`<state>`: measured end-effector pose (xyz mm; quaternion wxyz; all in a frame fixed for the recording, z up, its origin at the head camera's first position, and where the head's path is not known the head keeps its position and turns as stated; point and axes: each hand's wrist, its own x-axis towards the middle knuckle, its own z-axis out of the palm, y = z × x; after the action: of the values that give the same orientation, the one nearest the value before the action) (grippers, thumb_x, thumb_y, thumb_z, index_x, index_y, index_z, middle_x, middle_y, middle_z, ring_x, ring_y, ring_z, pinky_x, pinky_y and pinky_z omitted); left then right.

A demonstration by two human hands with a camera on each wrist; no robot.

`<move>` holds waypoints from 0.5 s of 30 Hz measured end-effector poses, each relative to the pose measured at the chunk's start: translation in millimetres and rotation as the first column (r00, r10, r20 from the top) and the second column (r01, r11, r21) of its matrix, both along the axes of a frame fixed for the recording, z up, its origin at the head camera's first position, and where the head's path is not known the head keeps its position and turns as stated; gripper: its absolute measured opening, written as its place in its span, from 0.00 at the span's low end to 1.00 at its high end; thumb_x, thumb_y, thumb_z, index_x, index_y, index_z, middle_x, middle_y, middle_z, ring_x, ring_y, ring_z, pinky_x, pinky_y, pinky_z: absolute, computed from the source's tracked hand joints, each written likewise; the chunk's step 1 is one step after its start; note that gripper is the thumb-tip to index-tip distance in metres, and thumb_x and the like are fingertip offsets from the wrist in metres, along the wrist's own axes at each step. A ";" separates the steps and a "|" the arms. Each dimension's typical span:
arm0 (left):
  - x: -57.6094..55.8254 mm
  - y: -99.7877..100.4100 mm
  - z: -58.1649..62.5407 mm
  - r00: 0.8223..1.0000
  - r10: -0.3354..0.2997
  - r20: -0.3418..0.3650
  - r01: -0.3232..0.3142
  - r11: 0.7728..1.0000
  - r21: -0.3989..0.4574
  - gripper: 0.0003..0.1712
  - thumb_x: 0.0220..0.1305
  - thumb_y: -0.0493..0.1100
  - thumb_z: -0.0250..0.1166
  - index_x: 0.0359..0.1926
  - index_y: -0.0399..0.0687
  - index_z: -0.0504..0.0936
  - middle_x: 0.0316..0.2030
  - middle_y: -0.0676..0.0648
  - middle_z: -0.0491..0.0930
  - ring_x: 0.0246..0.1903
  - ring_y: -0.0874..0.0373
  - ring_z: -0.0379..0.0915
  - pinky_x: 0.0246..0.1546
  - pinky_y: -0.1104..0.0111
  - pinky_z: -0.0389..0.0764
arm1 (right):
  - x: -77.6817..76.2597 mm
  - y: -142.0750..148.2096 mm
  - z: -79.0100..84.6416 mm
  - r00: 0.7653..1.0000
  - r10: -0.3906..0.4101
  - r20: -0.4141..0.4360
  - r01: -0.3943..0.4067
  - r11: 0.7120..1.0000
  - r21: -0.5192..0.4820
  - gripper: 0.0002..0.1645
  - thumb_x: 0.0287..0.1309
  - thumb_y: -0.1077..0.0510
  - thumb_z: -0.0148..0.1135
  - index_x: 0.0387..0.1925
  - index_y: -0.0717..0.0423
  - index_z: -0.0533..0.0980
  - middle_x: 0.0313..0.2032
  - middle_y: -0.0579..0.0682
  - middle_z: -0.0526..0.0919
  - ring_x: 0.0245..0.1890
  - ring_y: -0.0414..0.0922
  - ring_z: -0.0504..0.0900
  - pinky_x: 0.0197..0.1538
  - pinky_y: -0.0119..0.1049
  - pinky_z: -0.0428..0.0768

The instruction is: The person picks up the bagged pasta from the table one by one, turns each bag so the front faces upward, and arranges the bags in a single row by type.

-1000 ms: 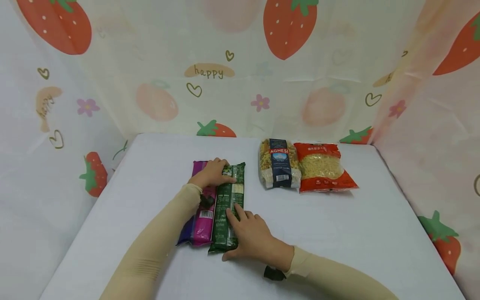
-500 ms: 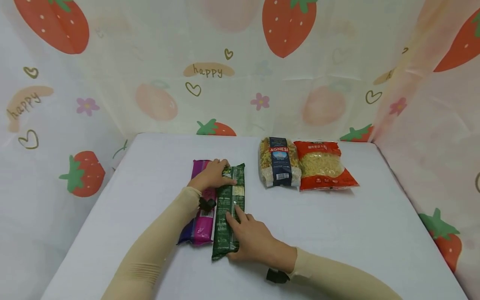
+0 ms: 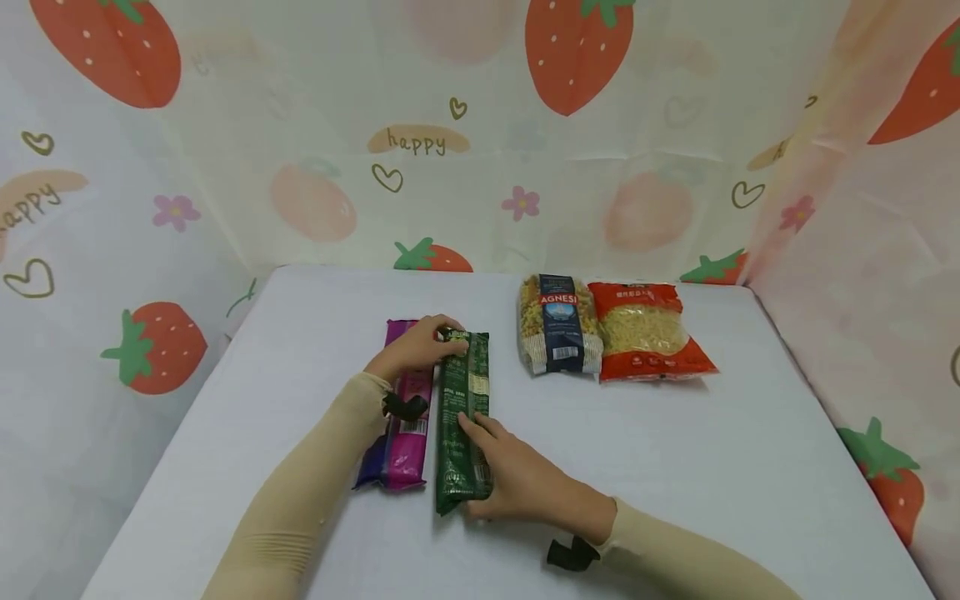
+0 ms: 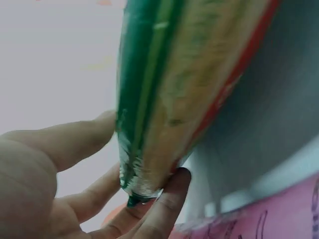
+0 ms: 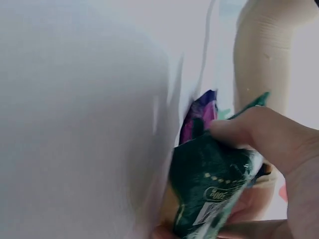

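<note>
A long green pasta packet (image 3: 465,417) is held between both hands, standing a little apart from the purple-and-pink packet (image 3: 405,458) on its left. My left hand (image 3: 420,343) grips its far end, thumb on one side and fingers around the tip, as the left wrist view shows on the packet's tan and red side (image 4: 184,84). At the near end my right hand (image 3: 517,479) grips the right edge. In the right wrist view its thumb lies over the green wrapper (image 5: 209,184), with fingers below. The purple packet is partly hidden under my left wrist.
At the back right lie a clear bag of pasta with a dark AGNESI label (image 3: 559,325) and a red bag of pale pasta (image 3: 645,333), side by side. A white cloth (image 3: 675,467) covers the table. Strawberry-printed curtains (image 3: 337,100) close in the back and sides.
The green packet has shifted slightly right, straightened and tipped, opening a wider gap from the purple one. My left fingers have curled around its far end. My right hand has moved slightly right.
</note>
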<state>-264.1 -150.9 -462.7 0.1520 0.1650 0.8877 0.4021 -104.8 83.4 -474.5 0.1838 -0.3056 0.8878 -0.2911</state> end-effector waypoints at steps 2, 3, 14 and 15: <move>0.5 -0.1 0.6 0.999 0.038 0.028 -0.039 0.997 0.067 0.31 0.82 0.53 0.62 0.75 0.41 0.72 0.71 0.32 0.68 0.59 0.37 0.77 0.56 0.47 0.83 | -0.2 2.9 0.6 1.000 -0.016 0.018 0.017 0.998 -0.066 0.74 0.56 0.47 0.84 0.89 0.47 0.42 0.84 0.59 0.53 0.76 0.56 0.70 0.66 0.52 0.82; 0.8 0.3 0.6 0.998 0.054 0.040 -0.057 0.994 0.096 0.31 0.82 0.54 0.61 0.75 0.42 0.72 0.71 0.32 0.69 0.58 0.37 0.78 0.57 0.46 0.83 | -0.2 4.1 0.8 0.999 -0.022 0.025 0.024 0.995 -0.100 0.75 0.56 0.49 0.84 0.89 0.47 0.41 0.83 0.59 0.54 0.75 0.56 0.71 0.66 0.51 0.82; -0.1 8.1 -1.1 0.966 0.158 0.203 -0.225 0.901 0.371 0.30 0.84 0.37 0.47 0.81 0.38 0.63 0.72 0.30 0.69 0.67 0.35 0.75 0.70 0.46 0.76 | 3.9 9.6 0.5 0.983 -0.045 0.178 0.112 0.915 -0.388 0.71 0.57 0.60 0.78 0.88 0.46 0.41 0.80 0.58 0.55 0.76 0.62 0.67 0.67 0.54 0.81; -1.2 8.3 -2.1 0.964 0.158 0.215 -0.233 0.890 0.392 0.30 0.82 0.35 0.48 0.81 0.37 0.63 0.72 0.30 0.69 0.66 0.36 0.75 0.70 0.47 0.76 | 4.3 9.7 0.7 0.980 -0.046 0.192 0.123 0.903 -0.411 0.71 0.56 0.62 0.77 0.88 0.46 0.41 0.80 0.58 0.55 0.76 0.62 0.67 0.68 0.54 0.80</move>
<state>-265.3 -142.5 -464.8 0.1505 0.0666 0.7775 0.6070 -100.6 93.1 -473.8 0.1792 -0.2719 0.7966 -0.5093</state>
